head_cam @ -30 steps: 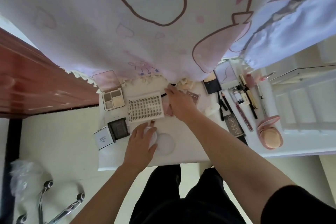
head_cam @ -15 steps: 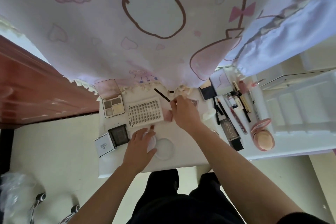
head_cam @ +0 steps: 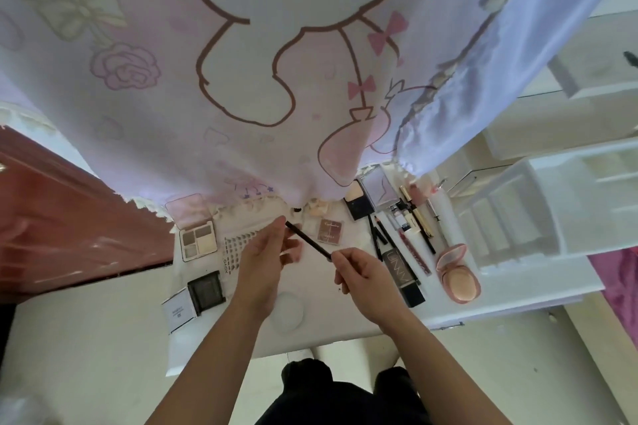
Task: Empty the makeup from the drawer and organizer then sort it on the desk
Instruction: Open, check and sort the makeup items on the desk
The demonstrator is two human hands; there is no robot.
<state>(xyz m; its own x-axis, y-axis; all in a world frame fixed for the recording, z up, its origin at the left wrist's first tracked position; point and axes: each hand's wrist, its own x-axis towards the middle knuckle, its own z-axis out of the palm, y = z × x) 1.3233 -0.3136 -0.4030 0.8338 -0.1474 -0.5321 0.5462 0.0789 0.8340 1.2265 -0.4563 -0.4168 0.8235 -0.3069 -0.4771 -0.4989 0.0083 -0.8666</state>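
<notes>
Above the middle of the desk (head_cam: 345, 328), the right hand (head_cam: 362, 269) pinches one end of a thin black pencil (head_cam: 308, 240) while the left hand (head_cam: 264, 252) fingers close loosely at its other tip; light, stiff, best held mid-shaft

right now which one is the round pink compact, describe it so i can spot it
Start at the white desk under the cartoon curtain and go to its right end, beside the white organizer. The round pink compact lies open there, right of the black tube and pencils. It is the only round, peach-pink clamshell; the other cases are square.
</notes>
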